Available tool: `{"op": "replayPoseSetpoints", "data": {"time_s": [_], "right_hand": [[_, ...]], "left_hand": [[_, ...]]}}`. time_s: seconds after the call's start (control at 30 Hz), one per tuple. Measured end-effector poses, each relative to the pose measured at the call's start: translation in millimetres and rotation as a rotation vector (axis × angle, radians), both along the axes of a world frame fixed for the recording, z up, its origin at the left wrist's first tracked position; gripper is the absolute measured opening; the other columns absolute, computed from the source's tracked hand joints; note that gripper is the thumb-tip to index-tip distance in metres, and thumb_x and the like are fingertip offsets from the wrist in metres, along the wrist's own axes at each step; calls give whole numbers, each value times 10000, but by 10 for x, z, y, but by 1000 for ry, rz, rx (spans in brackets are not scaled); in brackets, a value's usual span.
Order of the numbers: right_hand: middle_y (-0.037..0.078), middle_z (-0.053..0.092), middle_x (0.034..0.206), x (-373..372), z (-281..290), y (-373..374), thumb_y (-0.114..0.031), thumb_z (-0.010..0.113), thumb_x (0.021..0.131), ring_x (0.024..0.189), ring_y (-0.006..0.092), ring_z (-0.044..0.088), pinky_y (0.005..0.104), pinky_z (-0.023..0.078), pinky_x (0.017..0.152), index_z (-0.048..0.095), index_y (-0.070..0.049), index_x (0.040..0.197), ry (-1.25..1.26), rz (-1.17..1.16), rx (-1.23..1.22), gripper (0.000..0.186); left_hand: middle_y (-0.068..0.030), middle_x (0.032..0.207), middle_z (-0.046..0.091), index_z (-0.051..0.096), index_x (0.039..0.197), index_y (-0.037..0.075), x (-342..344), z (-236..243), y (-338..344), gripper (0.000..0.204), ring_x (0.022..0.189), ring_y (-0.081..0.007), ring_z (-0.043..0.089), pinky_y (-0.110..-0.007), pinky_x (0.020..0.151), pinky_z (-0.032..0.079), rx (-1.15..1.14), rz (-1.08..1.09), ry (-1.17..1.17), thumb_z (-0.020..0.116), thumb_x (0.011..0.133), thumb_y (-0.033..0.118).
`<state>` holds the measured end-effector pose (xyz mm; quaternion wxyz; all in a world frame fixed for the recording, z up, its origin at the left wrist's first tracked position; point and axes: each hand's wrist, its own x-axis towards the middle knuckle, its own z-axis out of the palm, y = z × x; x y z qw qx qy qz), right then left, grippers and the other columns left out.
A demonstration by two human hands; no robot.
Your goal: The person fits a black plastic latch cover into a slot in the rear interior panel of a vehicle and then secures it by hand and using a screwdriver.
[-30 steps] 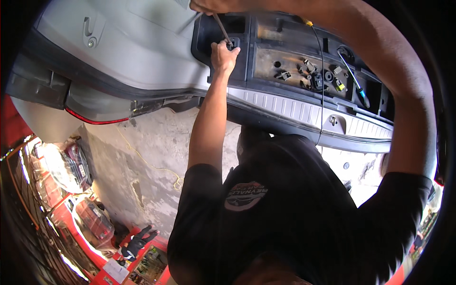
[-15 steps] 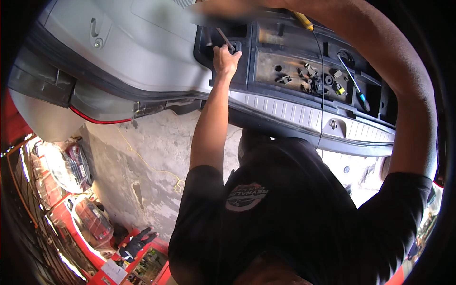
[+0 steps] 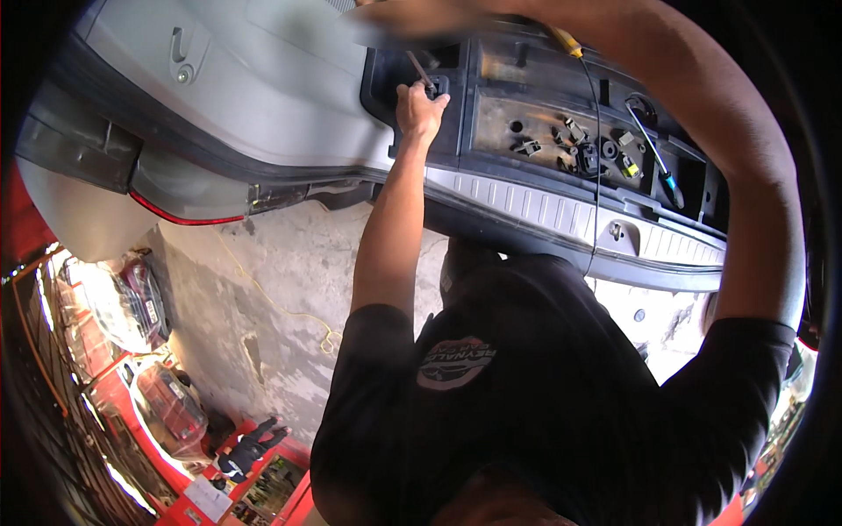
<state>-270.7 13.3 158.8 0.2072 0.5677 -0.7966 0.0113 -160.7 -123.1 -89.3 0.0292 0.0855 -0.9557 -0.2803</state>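
Observation:
My left hand (image 3: 421, 107) reaches up to a black plastic trim panel (image 3: 456, 131) at the rear opening of a car, its fingers closed on a small black part there. A thin metal tool (image 3: 418, 68) slants down to that same spot. Blurred at the top edge, my right hand (image 3: 412, 17) grips the tool's upper end, the arm arching over from the right. Several loose black clips and fasteners (image 3: 574, 149) lie in the recessed tray to the right.
A blue-handled screwdriver (image 3: 656, 153) lies in the tray, and a yellow-handled tool (image 3: 566, 40) with a dark cord hangs nearby. Grey interior lining (image 3: 263, 96) with a hook fills the upper left. Below are the ribbed sill plate (image 3: 544, 206), a concrete floor (image 3: 263, 289) and parked cars (image 3: 132, 307).
The view has slid slightly, so the panel sits lower in the picture. Both hands stay at the same spot on the trim, and the right hand is still blurred with motion.

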Motion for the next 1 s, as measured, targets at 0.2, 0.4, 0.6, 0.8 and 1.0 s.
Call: {"op": "replayPoseSetpoints", "data": {"time_s": [0.2, 0.4, 0.6, 0.8, 1.0], "right_hand": [[194, 723, 864, 16, -7, -10, -194, 625, 854, 820, 346, 730, 444, 581, 756, 666, -4, 976, 16, 7, 9, 229], [193, 726, 867, 31, 14, -23, -190, 618, 853, 821, 344, 731, 445, 581, 759, 666, -7, 966, 39, 13, 12, 221], [192, 728, 870, 28, -49, -38, -186, 610, 851, 823, 342, 733, 447, 581, 761, 665, -9, 956, 44, -2, 30, 213], [184, 737, 885, 32, -52, -163, -187, 606, 854, 839, 331, 738, 448, 583, 775, 677, -19, 959, -124, -91, 24, 211], [188, 745, 919, 192, 49, -147, -243, 635, 866, 884, 325, 736, 433, 576, 817, 724, -19, 973, -306, -181, 23, 263]], "left_hand": [[-195, 1136, 617, 732, 1169, 46, 13, 89, 35, 470, 1040, -392, 677, -453, 928, 557, 16, 27, -26, 879, 786, 276], [-192, 1134, 619, 733, 1174, 50, 13, 44, 6, 469, 1044, -390, 676, -451, 931, 556, -26, 33, -27, 876, 790, 278], [-230, 1168, 623, 720, 1167, 7, 37, 147, 56, 490, 1109, -405, 638, -462, 986, 519, 62, 21, -67, 865, 809, 307], [-233, 1149, 629, 723, 1152, 2, 35, 92, 35, 472, 1098, -408, 639, -460, 981, 519, 33, 14, -38, 862, 813, 300], [-233, 1143, 632, 726, 1120, -3, 6, 65, 66, 459, 1100, -412, 640, -465, 972, 525, 14, 43, -38, 869, 806, 299]]}}
